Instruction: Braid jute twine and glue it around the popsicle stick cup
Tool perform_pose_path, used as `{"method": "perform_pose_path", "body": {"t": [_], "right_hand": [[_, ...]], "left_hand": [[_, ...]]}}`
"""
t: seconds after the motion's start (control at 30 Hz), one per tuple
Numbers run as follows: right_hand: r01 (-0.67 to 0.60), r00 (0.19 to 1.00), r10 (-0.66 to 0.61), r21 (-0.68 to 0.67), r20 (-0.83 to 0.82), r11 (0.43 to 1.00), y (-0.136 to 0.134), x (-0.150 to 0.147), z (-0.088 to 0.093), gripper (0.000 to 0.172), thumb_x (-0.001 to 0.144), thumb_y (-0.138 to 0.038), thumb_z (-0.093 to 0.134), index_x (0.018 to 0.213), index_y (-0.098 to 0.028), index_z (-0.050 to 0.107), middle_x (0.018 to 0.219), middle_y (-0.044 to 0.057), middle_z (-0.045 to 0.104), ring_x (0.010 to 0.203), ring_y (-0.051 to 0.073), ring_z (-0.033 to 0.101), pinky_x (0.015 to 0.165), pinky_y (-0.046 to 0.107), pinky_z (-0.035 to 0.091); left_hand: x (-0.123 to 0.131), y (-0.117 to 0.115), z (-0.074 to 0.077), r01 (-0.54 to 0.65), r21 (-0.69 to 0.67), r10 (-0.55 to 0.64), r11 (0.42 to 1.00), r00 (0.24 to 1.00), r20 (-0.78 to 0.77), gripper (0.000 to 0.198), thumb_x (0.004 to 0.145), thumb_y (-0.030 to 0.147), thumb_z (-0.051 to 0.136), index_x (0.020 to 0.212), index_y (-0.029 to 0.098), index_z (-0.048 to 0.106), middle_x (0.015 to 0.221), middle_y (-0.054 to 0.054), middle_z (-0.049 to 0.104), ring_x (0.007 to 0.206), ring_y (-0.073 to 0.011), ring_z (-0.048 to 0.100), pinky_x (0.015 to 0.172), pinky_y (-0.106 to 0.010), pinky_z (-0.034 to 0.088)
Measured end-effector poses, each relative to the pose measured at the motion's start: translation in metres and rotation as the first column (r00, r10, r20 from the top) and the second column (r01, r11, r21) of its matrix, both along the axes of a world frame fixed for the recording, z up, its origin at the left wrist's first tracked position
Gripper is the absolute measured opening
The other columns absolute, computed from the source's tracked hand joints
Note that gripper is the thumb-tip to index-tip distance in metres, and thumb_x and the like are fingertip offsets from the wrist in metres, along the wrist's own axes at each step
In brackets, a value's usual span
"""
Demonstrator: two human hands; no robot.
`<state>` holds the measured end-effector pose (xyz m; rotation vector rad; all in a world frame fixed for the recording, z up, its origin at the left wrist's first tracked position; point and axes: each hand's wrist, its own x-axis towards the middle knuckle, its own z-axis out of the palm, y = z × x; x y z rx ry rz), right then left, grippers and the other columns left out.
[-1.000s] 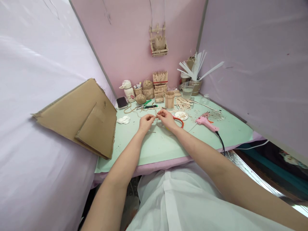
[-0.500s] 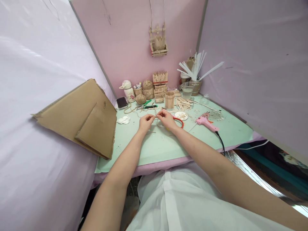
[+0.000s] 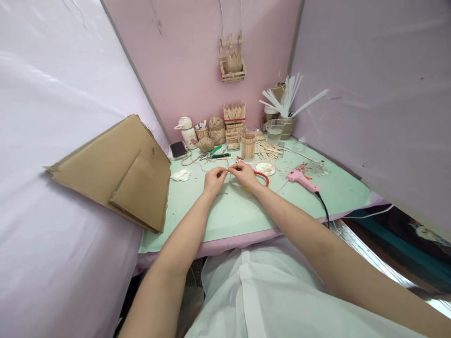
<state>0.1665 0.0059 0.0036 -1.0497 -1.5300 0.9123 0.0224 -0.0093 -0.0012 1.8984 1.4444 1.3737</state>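
Observation:
Over the middle of the mint-green tabletop (image 3: 239,216), my left hand (image 3: 214,181) and my right hand (image 3: 244,174) meet fingertip to fingertip. Both pinch a thin piece of jute twine (image 3: 226,162), whose loose end sticks up above the fingers. A pale loop of it seems to hang below; its exact path is too fine to follow. Under and beside my right hand lie scissors with a red and yellow handle (image 3: 267,180), partly hidden by the hand. Just beyond the fingers are green-handled pliers (image 3: 221,156).
A stick-covered cup (image 3: 248,146), loose craft sticks (image 3: 268,151) and a white dish (image 3: 265,169) stand beyond my hands. At right lies a pink glue gun (image 3: 303,180) with a black cord. Cardboard (image 3: 141,173) leans at left, near white fluff (image 3: 181,175). A twine ball (image 3: 206,144) sits behind.
My fingertips have drawn slightly closer together on the twine. The things on the table stay where they were.

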Motion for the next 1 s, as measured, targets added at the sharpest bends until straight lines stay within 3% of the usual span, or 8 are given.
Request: {"method": "perform_pose_path", "body": {"t": [0.27, 0.43, 0.6, 0.73, 0.87, 1.0], "right_hand": [[-0.014, 1.0, 0.014, -0.011, 0.024, 1.0, 0.0, 0.0, 0.0, 0.017, 0.07, -0.033, 0.058, 0.071, -0.016, 0.063, 0.074, 0.003, 0.064, 0.072, 0.015, 0.056, 0.071, 0.029, 0.043], [-0.062, 0.997, 0.062, -0.007, 0.041, 0.998, -0.001, 0.0, 0.001, 0.019, 0.071, -0.035, 0.059, 0.071, -0.017, 0.062, 0.074, 0.003, 0.064, 0.071, 0.015, 0.056, 0.07, 0.029, 0.043], [-0.111, 0.992, 0.105, 0.095, 0.065, 0.989, -0.004, 0.0, 0.002, 0.016, 0.072, -0.035, 0.059, 0.07, -0.019, 0.061, 0.076, 0.002, 0.063, 0.075, 0.015, 0.055, 0.071, 0.028, 0.043], [-0.134, 0.988, 0.117, 0.189, 0.097, 0.973, -0.005, 0.0, 0.004, 0.015, 0.073, -0.034, 0.059, 0.069, -0.02, 0.061, 0.079, 0.003, 0.062, 0.077, 0.015, 0.053, 0.072, 0.027, 0.042], [-0.139, 0.988, 0.121, 0.216, 0.097, 0.967, -0.003, 0.001, 0.002, 0.014, 0.074, -0.032, 0.058, 0.07, -0.02, 0.061, 0.079, 0.003, 0.061, 0.076, 0.015, 0.053, 0.072, 0.027, 0.042], [-0.117, 0.991, 0.105, 0.157, 0.084, 0.981, 0.001, 0.0, -0.003, 0.012, 0.074, -0.031, 0.058, 0.071, -0.019, 0.061, 0.078, 0.002, 0.061, 0.079, 0.015, 0.053, 0.073, 0.028, 0.042]], "left_hand": [[0.002, -0.001, 0.002, -0.009, -0.064, 0.012, 0.998, 0.999, 0.051, 0.015, 0.073, 0.028, 0.057, 0.076, 0.016, 0.066, 0.059, 0.002, 0.056, 0.056, -0.0106, 0.045, 0.058, -0.023, 0.037], [0.001, 0.001, 0.005, 0.055, -0.197, 0.0, 0.979, 0.964, 0.264, 0.012, 0.067, 0.028, 0.06, 0.069, 0.016, 0.062, 0.06, 0.002, 0.055, 0.056, -0.0095, 0.045, 0.054, -0.023, 0.035], [-0.003, 0.001, 0.009, 0.317, -0.432, 0.011, 0.844, 0.795, 0.607, 0.014, 0.061, 0.026, 0.066, 0.062, 0.015, 0.057, 0.055, 0.003, 0.049, 0.048, -0.0057, 0.039, 0.046, -0.021, 0.027], [-0.005, 0.001, 0.012, 0.41, -0.494, 0.055, 0.767, 0.725, 0.687, 0.013, 0.059, 0.022, 0.067, 0.062, 0.015, 0.056, 0.054, 0.003, 0.047, 0.045, -0.0036, 0.037, 0.043, -0.019, 0.027], [-0.004, 0.001, 0.011, 0.423, -0.471, 0.023, 0.774, 0.725, 0.688, 0.015, 0.059, 0.022, 0.068, 0.064, 0.015, 0.057, 0.055, 0.002, 0.048, 0.046, -0.004, 0.039, 0.042, -0.018, 0.027], [-0.003, 0.001, 0.009, 0.411, -0.447, -0.006, 0.794, 0.741, 0.671, 0.017, 0.06, 0.025, 0.069, 0.064, 0.015, 0.056, 0.056, 0.001, 0.049, 0.047, -0.0047, 0.04, 0.042, -0.018, 0.028]]}}
